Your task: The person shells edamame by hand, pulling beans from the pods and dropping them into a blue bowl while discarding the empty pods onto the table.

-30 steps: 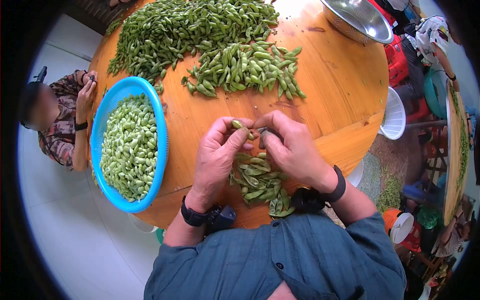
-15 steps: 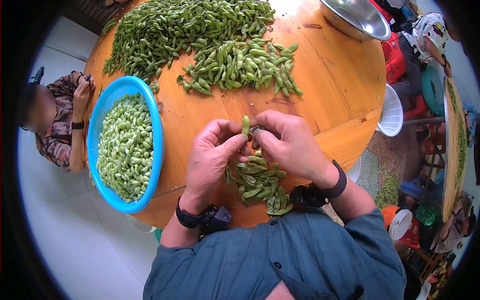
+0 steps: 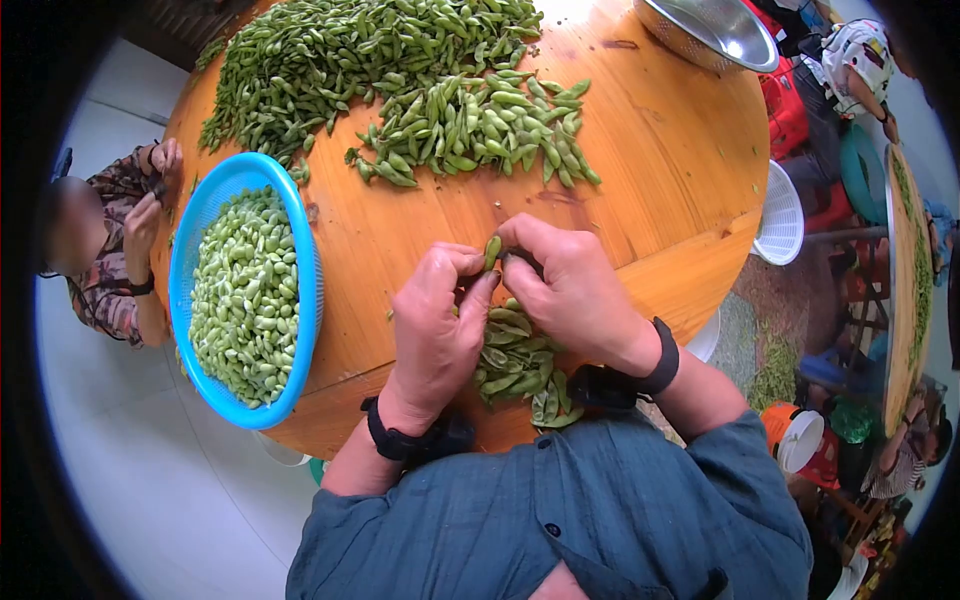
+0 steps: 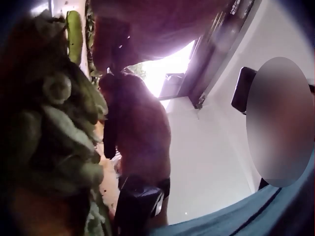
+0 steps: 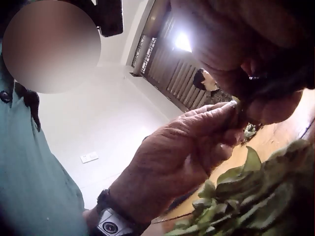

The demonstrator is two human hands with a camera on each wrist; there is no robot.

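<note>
Pod in hand: one slim green bean pod (image 3: 492, 252) is held up at mid-frame, between both sets of fingertips
Left hand (image 3: 438, 315): thumb and fingers clenched round the pod's lower end
Right hand (image 3: 578, 285): fingers curled in, pod's side pinched, tips partly hidden tbh
Pod pile: loose green pods (image 3: 520, 365) are heaped just below the hands
Blue basket: pale green shelled beans (image 3: 245, 310) are held in a round blue plastic basket (image 3: 307, 290), left of frame
Table: round orange-brown wood (image 3: 660, 150), big green pod heap (image 3: 340, 70) piled upper left
</note>
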